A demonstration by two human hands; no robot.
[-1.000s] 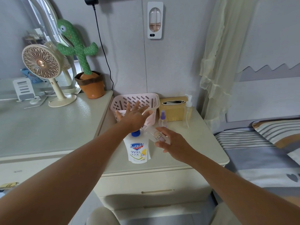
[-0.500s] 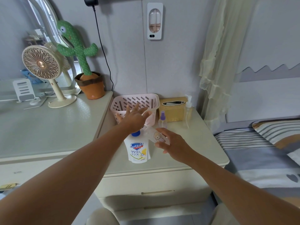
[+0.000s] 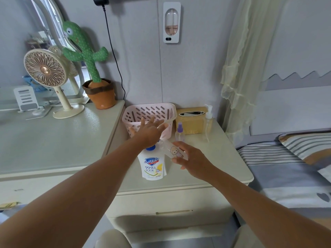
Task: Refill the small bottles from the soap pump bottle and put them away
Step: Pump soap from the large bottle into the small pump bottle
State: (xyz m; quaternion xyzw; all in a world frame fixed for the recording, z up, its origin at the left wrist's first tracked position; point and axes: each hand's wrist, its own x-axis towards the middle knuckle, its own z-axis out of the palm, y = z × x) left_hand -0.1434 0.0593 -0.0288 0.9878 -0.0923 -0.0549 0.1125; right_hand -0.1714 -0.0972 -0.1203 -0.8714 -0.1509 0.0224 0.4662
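Observation:
A white soap pump bottle (image 3: pixel 153 165) with a blue collar stands on the nightstand (image 3: pixel 215 158). My left hand (image 3: pixel 148 131) lies flat on its pump head with fingers spread straight. My right hand (image 3: pixel 191 158) holds a small clear bottle (image 3: pixel 174 151) with a cartoon sticker, tilted with its mouth toward the pump spout. A small spray bottle (image 3: pixel 179 132) with a purple cap stands just behind. A clear pump bottle (image 3: pixel 207 124) stands further right.
A pink slotted basket (image 3: pixel 149 111) sits at the back of the nightstand beside a tan tissue box (image 3: pixel 192 122). A desk on the left carries a fan (image 3: pixel 46 74) and a cactus toy (image 3: pixel 89 63). A bed (image 3: pixel 290 167) lies right.
My left hand has sunk slightly on the pump head. The right hand and small bottle stay in place.

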